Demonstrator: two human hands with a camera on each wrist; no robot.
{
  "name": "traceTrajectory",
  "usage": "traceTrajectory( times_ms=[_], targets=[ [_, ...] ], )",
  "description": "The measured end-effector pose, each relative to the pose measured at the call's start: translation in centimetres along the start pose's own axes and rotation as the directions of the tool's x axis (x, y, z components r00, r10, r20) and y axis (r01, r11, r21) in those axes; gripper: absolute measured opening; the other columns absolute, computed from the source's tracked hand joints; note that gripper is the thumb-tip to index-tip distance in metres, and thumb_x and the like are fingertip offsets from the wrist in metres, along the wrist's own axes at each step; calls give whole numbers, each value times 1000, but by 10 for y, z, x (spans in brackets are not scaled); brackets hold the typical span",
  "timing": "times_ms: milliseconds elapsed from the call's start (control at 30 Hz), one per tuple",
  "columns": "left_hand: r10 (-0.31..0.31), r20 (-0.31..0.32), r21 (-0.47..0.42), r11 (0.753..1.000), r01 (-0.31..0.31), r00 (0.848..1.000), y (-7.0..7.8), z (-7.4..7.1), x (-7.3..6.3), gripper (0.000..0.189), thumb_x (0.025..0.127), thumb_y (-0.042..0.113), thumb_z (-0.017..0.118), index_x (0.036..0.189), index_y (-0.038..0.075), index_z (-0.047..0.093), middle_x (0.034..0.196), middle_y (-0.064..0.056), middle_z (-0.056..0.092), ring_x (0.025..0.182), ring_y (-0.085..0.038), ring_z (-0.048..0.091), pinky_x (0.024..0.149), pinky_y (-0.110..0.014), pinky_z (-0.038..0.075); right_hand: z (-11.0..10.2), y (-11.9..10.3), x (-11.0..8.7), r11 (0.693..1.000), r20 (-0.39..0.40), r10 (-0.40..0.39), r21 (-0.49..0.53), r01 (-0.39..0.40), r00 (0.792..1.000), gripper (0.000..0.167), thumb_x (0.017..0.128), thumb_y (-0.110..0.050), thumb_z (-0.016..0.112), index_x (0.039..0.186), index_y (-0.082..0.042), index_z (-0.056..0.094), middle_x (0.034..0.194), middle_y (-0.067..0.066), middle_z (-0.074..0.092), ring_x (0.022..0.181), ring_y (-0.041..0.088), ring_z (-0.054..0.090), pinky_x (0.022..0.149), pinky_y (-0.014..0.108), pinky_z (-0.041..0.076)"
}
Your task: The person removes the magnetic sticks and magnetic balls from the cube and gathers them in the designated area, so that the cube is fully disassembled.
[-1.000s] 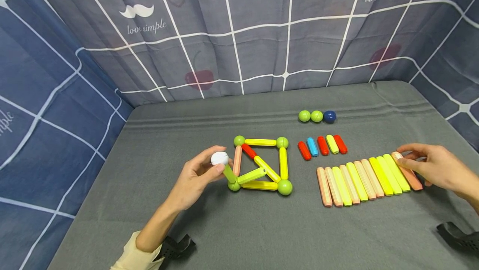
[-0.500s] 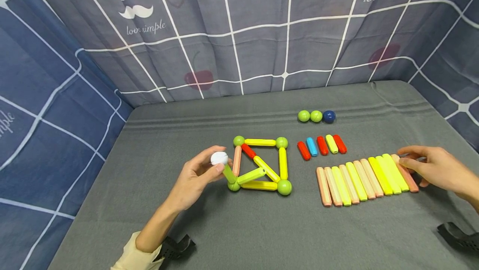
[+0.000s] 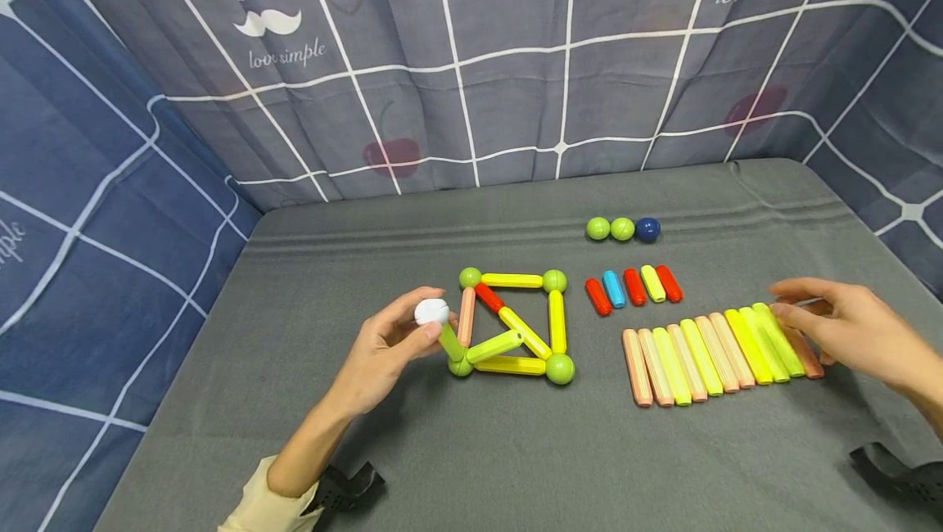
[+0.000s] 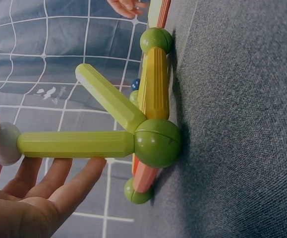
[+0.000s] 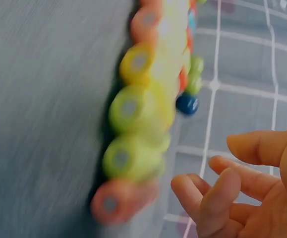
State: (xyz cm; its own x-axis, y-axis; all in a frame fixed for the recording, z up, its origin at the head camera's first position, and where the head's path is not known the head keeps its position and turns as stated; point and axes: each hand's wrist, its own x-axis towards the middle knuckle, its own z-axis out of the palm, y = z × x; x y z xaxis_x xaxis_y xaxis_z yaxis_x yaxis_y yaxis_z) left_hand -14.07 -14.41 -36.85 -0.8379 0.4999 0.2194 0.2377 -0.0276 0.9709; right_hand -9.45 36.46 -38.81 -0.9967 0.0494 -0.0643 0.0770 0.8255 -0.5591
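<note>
My left hand [image 3: 394,344] pinches a white ball [image 4: 5,144] between thumb and fingers. The ball sits atop a standing green magnetic stick [image 4: 76,144], whose lower end meets a green corner ball [image 4: 158,143]. A second green stick [image 3: 495,346] slants up from that corner ball. The corner belongs to a flat square frame of sticks, with a two-piece red and yellow diagonal [image 3: 526,333]. My right hand [image 3: 847,323] hovers with parted, relaxed fingers over the right end of a stick row, overlapping the last peach stick [image 3: 808,353]. In the right wrist view nothing is between its fingers.
The row of long peach, yellow and green sticks [image 3: 707,358] lies at the right. Behind it are several short sticks [image 3: 635,286], red, blue and yellow. Two green balls [image 3: 622,228] and a dark blue ball [image 3: 647,229] sit farther back. A patterned curtain [image 3: 508,82] encloses the grey table [image 3: 354,245].
The last peach stick has shifted left against the row under my right hand. That hand has since moved left off it, over the neighbouring green stick. My left hand has stayed still.
</note>
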Motion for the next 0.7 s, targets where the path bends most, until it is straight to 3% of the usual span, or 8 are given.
traceTrajectory(
  times_ms=[100, 200, 300, 400, 467, 600, 700],
  targets=[
    [-2, 2, -1, 1000, 2, 1000, 0, 0, 0, 39, 99, 1, 57, 138, 3, 51, 121, -37, 56, 109, -38, 62, 87, -47, 54, 2, -20, -5, 997, 36, -36, 71, 33, 999, 43, 104, -23, 53, 131, 10, 50, 97, 22, 63, 58, 19, 51, 43, 31, 44],
    [-5, 1, 2, 1000, 5, 1000, 0, 1, 1, 40, 99, 1, 57, 138, 0, 49, 122, -36, 57, 109, -42, 61, 87, -46, 54, 8, -40, -6, 984, 38, -120, 139, 113, 992, 34, 101, -17, 59, 128, 4, 58, 106, 17, 64, 61, 14, 55, 45, 29, 45],
    [-2, -1, 3, 1000, 2, 1000, 1, 0, 0, 39, 99, 2, 58, 137, 0, 50, 121, -37, 56, 109, -41, 61, 87, -46, 54, 20, -64, -5, 955, 4, -247, 167, 243, 969, 25, 96, -11, 65, 120, -4, 66, 107, 10, 68, 79, 8, 59, 58, 25, 49],
    [3, 0, 8, 1000, -3, 1000, 1, 0, 0, 39, 99, 2, 58, 137, 0, 50, 122, -35, 56, 108, -41, 62, 87, -47, 54, 33, -93, -6, 915, 14, -336, 240, 323, 942, 21, 95, -9, 66, 115, -9, 68, 103, 6, 69, 84, 9, 62, 61, 24, 49],
    [2, -1, 11, 1000, -2, 1000, 1, 0, 0, 39, 99, 3, 58, 137, -1, 50, 122, -33, 57, 108, -40, 62, 86, -49, 54, 43, -113, -8, 891, 74, -358, 326, 317, 931, 20, 97, -11, 64, 117, -10, 65, 89, 7, 71, 75, 14, 65, 58, 27, 50],
    [-6, -6, 23, 1000, 7, 1000, 2, 1, 0, 40, 98, 3, 59, 137, -1, 50, 122, -30, 59, 106, -32, 64, 86, -49, 54, 61, -148, -11, 844, 199, -376, 478, 245, 905, 25, 98, -16, 64, 122, -10, 61, 93, 13, 67, 49, 20, 57, 47, 32, 50],
    [-9, -7, 31, 999, 9, 1000, 2, 2, 0, 40, 99, 4, 59, 137, -1, 50, 123, -32, 58, 106, -28, 64, 86, -46, 55, 76, -168, -8, 809, 210, -408, 534, 245, 889, 27, 97, -16, 66, 123, -10, 62, 112, 16, 61, 62, 19, 61, 43, 34, 50]
  ],
)
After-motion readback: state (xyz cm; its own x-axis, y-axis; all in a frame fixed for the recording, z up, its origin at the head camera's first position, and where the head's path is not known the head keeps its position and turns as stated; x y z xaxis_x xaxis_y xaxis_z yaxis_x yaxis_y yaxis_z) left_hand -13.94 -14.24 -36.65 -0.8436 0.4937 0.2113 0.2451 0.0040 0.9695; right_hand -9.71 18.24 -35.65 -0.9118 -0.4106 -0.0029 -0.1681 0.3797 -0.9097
